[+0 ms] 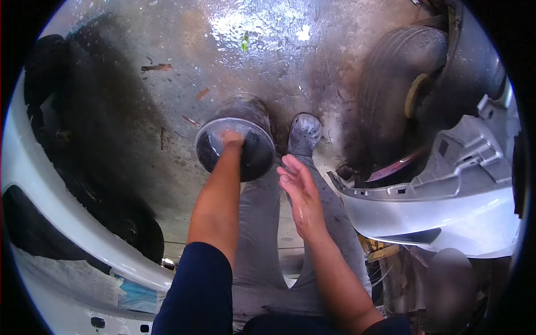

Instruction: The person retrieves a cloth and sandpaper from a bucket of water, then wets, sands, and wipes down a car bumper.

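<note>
A dark bucket with a pale rim stands on the floor by my feet, and liquid seems to shine inside it. My left hand reaches down through its mouth. The fingers of that hand are hidden inside, so whether they hold anything does not show. To the right of the bucket, my right hand hovers over my leg, apart from the rim. Its fingers are stretched out and the palm is bare and looks wet.
White car body panels curve along the left and the right, where a bumper lies. A tyre lies at upper right. The concrete floor is wet, with a green leaf and brown scraps on it.
</note>
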`<act>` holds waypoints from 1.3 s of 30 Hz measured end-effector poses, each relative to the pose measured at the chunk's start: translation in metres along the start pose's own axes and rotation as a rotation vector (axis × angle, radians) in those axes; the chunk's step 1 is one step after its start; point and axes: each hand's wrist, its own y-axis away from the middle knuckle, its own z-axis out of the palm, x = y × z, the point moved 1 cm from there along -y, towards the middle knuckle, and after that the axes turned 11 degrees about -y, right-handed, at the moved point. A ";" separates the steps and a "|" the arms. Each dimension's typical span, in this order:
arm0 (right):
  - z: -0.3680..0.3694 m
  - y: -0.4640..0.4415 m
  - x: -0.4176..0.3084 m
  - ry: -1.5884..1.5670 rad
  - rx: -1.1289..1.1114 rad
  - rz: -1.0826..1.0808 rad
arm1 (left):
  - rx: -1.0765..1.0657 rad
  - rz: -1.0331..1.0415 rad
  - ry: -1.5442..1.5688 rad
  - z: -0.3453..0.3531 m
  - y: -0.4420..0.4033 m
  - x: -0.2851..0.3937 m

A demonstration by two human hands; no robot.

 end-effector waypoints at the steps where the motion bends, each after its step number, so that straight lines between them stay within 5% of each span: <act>1: -0.002 -0.001 0.000 0.007 0.007 0.029 | -0.054 0.039 0.001 0.003 -0.005 -0.002; 4: 0.000 -0.002 -0.005 0.055 0.009 0.047 | -0.061 0.105 0.192 -0.011 0.016 -0.029; 7: -0.005 -0.004 0.000 0.101 -0.009 -0.018 | 0.422 0.009 0.666 -0.056 0.148 -0.059; 12: 0.004 0.003 -0.005 0.090 -0.034 -0.086 | 0.557 0.143 1.082 -0.067 0.333 -0.109; 15: 0.060 0.034 -0.023 0.114 -0.104 -0.034 | 0.767 0.173 1.082 -0.084 0.482 -0.134; 18: 0.126 0.069 -0.040 0.023 -0.193 -0.009 | 0.634 0.253 1.354 -0.103 0.610 -0.153; 22: 0.213 0.132 -0.074 -0.295 -0.473 0.015 | 0.901 0.300 1.746 -0.115 0.677 -0.156; 23: 0.237 0.143 -0.080 -0.357 -0.569 0.038 | 1.027 0.243 1.622 -0.124 0.688 -0.154; 25: 0.283 0.192 -0.087 -0.371 -0.673 -0.225 | 1.249 0.128 1.367 -0.143 0.713 -0.154; 26: 0.299 0.214 -0.091 -0.271 -0.677 -0.396 | 1.043 0.495 1.777 -0.160 0.744 -0.175; 27: 0.313 0.240 -0.097 -0.176 -0.670 -0.561 | 0.909 0.593 2.010 -0.165 0.743 -0.192; 29: 0.337 0.315 -0.117 -0.453 -0.683 -0.308 | 0.885 0.547 1.814 -0.179 0.762 -0.239; 33: 0.378 0.357 -0.106 -0.388 -0.762 -0.386 | 0.925 0.351 1.273 -0.203 0.843 -0.336; 35: 0.407 0.352 -0.075 -0.369 -0.636 -0.281 | 1.052 0.052 0.624 -0.223 0.891 -0.374; 37: 0.430 0.336 -0.018 -0.162 -0.636 -0.531 | 1.273 0.060 0.041 -0.228 0.911 -0.402; 39: 0.442 0.362 0.039 -0.011 -0.584 -0.664 | 1.144 -0.056 -0.222 -0.234 0.916 -0.423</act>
